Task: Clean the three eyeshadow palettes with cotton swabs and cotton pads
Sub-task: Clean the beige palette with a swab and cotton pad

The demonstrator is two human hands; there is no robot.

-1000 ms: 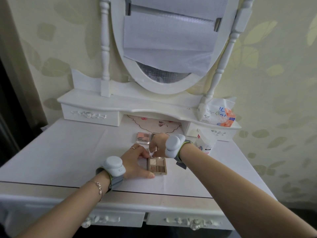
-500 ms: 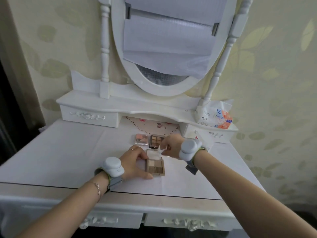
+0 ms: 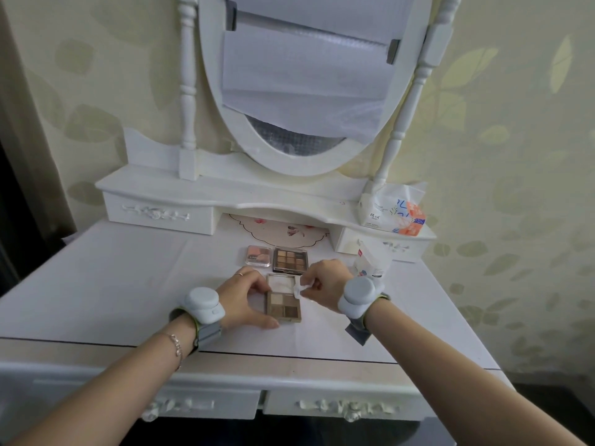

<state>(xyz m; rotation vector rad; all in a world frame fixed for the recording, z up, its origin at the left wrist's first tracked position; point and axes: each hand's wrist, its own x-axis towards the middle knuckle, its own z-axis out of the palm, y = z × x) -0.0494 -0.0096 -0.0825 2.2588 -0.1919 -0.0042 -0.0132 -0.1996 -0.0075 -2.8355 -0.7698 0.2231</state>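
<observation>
An open brown eyeshadow palette lies on the dressing table in front of me, its clear lid folded back. My left hand holds its left side, thumb along the near edge and fingers at the far corner. My right hand pinches a white cotton pad over the palette's right edge. Behind it lie a dark palette with several brown pans and a small pink palette, side by side.
A cotton pad box stands to the right of my right hand. A tissue pack sits on the right shelf. An oval mirror rises behind. A floral mat lies under the shelf. The table's front edge runs below my wrists.
My right hand has drawn back from the far palettes to the right edge of the near palette, with the cotton pad in its fingers. The dark palette has come into view.
</observation>
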